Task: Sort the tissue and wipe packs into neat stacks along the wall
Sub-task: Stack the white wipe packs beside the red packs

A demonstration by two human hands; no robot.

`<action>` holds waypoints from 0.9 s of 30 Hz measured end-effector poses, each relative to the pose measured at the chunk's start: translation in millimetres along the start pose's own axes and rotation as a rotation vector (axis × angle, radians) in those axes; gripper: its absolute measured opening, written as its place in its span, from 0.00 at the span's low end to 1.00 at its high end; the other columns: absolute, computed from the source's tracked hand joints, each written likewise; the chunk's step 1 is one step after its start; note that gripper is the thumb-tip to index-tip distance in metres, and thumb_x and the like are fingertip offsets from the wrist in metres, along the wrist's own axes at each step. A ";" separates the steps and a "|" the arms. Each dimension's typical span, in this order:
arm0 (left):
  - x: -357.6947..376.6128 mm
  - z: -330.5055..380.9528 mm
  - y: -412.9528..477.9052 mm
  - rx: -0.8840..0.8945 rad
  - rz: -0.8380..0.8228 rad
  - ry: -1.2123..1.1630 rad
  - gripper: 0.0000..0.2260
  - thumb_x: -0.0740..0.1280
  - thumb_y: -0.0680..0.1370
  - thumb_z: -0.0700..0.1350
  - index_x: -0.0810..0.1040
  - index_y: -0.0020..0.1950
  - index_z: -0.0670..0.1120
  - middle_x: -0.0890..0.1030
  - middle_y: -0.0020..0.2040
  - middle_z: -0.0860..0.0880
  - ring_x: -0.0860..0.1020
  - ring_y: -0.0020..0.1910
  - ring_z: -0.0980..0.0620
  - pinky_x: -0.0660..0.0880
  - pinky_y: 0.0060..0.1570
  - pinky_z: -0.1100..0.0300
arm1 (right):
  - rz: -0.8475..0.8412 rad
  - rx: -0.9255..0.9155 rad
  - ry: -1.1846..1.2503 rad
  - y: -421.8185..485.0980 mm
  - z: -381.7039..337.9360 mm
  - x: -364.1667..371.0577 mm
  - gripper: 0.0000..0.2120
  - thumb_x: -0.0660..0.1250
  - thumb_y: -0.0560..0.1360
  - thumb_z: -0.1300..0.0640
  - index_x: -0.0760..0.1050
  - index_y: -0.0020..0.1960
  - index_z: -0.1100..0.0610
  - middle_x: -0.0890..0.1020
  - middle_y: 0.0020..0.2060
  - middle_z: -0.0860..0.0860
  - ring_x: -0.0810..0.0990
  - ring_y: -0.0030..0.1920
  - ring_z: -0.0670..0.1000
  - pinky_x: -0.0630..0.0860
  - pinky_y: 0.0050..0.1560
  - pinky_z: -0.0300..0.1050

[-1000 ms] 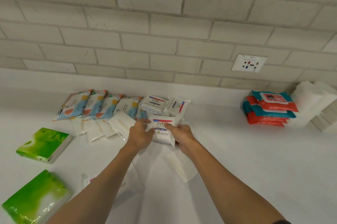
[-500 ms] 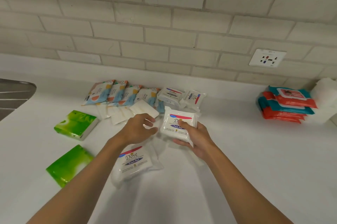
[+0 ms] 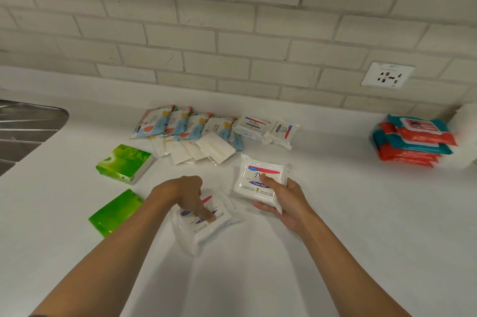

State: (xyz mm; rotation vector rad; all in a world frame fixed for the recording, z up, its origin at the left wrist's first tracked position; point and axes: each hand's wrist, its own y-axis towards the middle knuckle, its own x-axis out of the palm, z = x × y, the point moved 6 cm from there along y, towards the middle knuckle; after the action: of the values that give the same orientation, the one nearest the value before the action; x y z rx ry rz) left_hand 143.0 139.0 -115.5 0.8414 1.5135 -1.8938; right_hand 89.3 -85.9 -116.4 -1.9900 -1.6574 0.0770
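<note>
Back edge: the white brick wall (image 3: pixel 232 33) runs the full width of the white countertop (image 3: pixel 361 226). Left edge: a steel sink drainboard (image 3: pixel 25 131) cuts into the counter. Right end: a stack of red-and-teal wipe packs (image 3: pixel 413 144) sits near the wall, below the white wall socket (image 3: pixel 387 75). A wide stretch of counter lies between that stack and the two small white pouches (image 3: pixel 268 128) at the wall, and it carries on toward you on your right side.

Left of those pouches, along the wall, is an overlapping row of blue-and-orange patterned tissue packs (image 3: pixel 178 123). Flat plain white sachets (image 3: pixel 204 150) are fanned just in front of it. Two glossy green tissue packs (image 3: pixel 124 163) lie well left of your hands, one behind the other, apart.

Your right hand (image 3: pixel 286 200) grips a white wipe pack with red-and-purple label (image 3: pixel 258 180). Your thumb lies across the label face, your fingers curl under the near edge, and the pack tilts toward you. Can't tell if its far edge touches the counter.

Your left hand (image 3: pixel 180 193) hangs over a second white labelled pack in a loose clear wrapper (image 3: pixel 206 223), which lies flat on the counter just left of the held one. The index finger is straight with its tip pressing the label; no grip. The two packs don't touch.
</note>
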 end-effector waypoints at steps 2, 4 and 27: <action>5.8 -1.9 0.2 -0.017 -0.036 -0.008 0.32 0.75 0.62 0.67 0.74 0.56 0.49 0.80 0.50 0.52 0.81 0.47 0.52 0.78 0.56 0.55 | 0.002 0.000 0.006 -2.2 2.0 -0.7 0.15 0.72 0.74 0.61 0.77 0.59 0.60 0.86 0.49 0.58 0.86 0.48 0.57 0.83 0.43 0.56; 10.0 -3.0 0.8 -0.024 -0.071 -0.033 0.32 0.75 0.62 0.68 0.76 0.55 0.48 0.82 0.50 0.51 0.82 0.47 0.52 0.78 0.56 0.55 | 0.002 0.006 0.010 -4.0 5.2 -0.9 0.15 0.73 0.73 0.61 0.77 0.59 0.60 0.86 0.49 0.58 0.86 0.48 0.57 0.83 0.43 0.56; -13.2 46.2 -4.5 0.125 -0.116 -0.510 0.32 0.79 0.67 0.48 0.67 0.66 0.53 0.74 0.61 0.49 0.78 0.58 0.47 0.77 0.60 0.52 | 0.073 0.004 0.124 -3.2 -9.3 -62.8 0.14 0.70 0.75 0.63 0.76 0.60 0.62 0.85 0.50 0.59 0.85 0.50 0.59 0.83 0.44 0.56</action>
State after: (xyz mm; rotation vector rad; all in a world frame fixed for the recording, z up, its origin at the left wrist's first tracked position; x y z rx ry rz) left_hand 142.4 95.3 -95.1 0.2842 1.1568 -2.0991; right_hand 74.9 -147.1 -125.5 -2.0106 -1.5058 -0.0163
